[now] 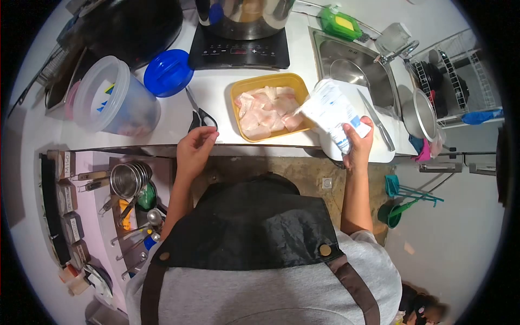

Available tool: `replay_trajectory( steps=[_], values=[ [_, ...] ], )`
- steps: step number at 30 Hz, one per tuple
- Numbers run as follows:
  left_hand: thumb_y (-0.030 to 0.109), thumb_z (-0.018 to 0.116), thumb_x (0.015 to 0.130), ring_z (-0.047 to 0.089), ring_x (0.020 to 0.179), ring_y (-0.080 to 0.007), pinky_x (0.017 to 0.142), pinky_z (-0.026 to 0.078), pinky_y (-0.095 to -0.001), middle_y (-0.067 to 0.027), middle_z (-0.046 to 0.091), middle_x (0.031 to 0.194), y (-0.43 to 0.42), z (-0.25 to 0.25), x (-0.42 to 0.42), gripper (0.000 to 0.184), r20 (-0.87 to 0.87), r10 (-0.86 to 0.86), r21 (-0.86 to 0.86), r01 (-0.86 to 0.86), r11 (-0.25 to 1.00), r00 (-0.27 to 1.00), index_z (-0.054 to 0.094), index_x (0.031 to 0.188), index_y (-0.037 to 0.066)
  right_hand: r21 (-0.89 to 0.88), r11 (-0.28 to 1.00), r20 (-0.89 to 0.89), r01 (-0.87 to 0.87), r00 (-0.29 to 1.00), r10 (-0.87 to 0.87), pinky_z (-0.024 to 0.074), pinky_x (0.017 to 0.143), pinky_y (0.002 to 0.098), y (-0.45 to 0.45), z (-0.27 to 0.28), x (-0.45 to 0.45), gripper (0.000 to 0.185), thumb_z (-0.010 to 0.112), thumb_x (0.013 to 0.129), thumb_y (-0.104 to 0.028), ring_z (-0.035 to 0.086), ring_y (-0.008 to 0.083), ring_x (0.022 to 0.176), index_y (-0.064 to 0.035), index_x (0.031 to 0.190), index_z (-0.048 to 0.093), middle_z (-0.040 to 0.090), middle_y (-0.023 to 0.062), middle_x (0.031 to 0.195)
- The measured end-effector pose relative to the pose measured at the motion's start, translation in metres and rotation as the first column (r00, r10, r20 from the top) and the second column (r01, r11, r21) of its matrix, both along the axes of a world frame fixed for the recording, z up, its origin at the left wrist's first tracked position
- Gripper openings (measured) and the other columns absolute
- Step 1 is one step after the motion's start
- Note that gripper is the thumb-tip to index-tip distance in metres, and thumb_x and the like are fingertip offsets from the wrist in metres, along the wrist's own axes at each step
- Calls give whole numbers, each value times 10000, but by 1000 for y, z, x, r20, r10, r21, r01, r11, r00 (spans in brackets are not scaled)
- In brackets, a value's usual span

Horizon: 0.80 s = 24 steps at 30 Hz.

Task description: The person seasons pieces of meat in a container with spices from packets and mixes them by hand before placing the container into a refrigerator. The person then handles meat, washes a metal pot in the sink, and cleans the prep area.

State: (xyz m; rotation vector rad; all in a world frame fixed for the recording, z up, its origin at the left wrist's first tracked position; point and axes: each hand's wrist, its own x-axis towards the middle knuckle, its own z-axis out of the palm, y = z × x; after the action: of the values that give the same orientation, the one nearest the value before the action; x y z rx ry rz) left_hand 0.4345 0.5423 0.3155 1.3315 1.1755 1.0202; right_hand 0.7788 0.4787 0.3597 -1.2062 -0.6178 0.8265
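My right hand (357, 143) grips a white plastic packet (327, 108) with blue print, its far corner tilted toward a yellow tray (236, 116) of raw chicken pieces (271, 108). My left hand (196, 153) is at the counter's front edge with thumb and fingertips pinched together; what they hold, if anything, is too small to tell. Just beyond it lie black-handled scissors (205, 118). Under and beside the packet is a white cutting board (382, 153), with a knife (379, 122) lying on it.
A clear plastic tub (127, 103) and a blue lid (168, 73) stand left. Behind the tray, a steel pot (244, 19) sits on an induction cooker (238, 53). At right are a sink (336, 46), a faucet (401, 51) and a metal bowl (422, 114). Strainers (127, 179) hang below the counter.
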Motion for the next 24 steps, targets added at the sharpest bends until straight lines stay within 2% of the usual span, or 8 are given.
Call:
replay_trajectory(
  steps=[2,5,7,10,14,20,22,24],
  values=[
    [92,609,826,560,763,-63,687,442,-200,-20,622,844,-1,0,0,158,0,-4,-5,4,1000,1000,610,953,-3,36,996,-37,79,996,-78,473,657,263,0,0,8,455,676,680,43,537,142,770,-111,983,373,497,59,857],
    [93,608,827,555,753,-60,679,438,-196,-17,620,841,2,0,-1,157,-37,-3,2,4,1000,999,610,951,-3,40,997,-9,73,997,-73,470,642,261,-4,1,17,444,672,678,44,534,138,751,-103,972,373,493,56,851],
    [104,590,846,575,855,-104,766,435,-216,-69,634,919,2,-1,-3,199,-42,-29,-48,27,999,999,583,1000,-22,26,996,-2,88,996,-88,470,637,261,-5,1,22,441,671,677,44,534,137,746,-101,970,374,493,58,856],
    [108,589,847,573,855,-100,766,435,-215,-70,635,920,5,-3,-5,202,-102,-50,-52,45,998,994,582,1002,-22,38,994,-11,99,995,-98,468,636,261,-3,2,27,445,680,673,35,536,138,749,-93,976,381,492,56,858],
    [103,586,849,575,856,-101,770,435,-215,-68,633,922,7,-5,-3,199,-50,-61,-56,58,997,997,580,1004,-22,68,991,-8,117,993,-117,469,650,265,13,7,25,453,683,668,46,537,140,752,-87,980,383,490,57,862],
    [79,584,846,577,868,-110,783,436,-225,-62,627,929,5,-6,-5,192,-38,-50,-46,49,998,998,578,1010,-19,132,991,3,31,1000,-31,488,677,269,41,10,20,457,679,665,70,556,141,767,-84,967,372,514,75,884],
    [87,605,830,518,690,-36,610,406,-174,0,603,807,3,0,-5,164,10,14,-25,-13,1000,1000,607,969,-1,139,990,-3,15,1000,-15,496,679,270,45,8,21,446,669,674,73,568,144,777,-81,959,364,522,78,879],
    [84,603,832,526,704,-42,627,412,-175,-4,607,816,1,-4,-8,166,45,31,-18,-30,999,999,606,974,-1,139,990,-20,22,1000,-20,499,677,276,48,8,18,444,663,678,79,569,146,778,-78,964,363,524,82,879]
  ],
)
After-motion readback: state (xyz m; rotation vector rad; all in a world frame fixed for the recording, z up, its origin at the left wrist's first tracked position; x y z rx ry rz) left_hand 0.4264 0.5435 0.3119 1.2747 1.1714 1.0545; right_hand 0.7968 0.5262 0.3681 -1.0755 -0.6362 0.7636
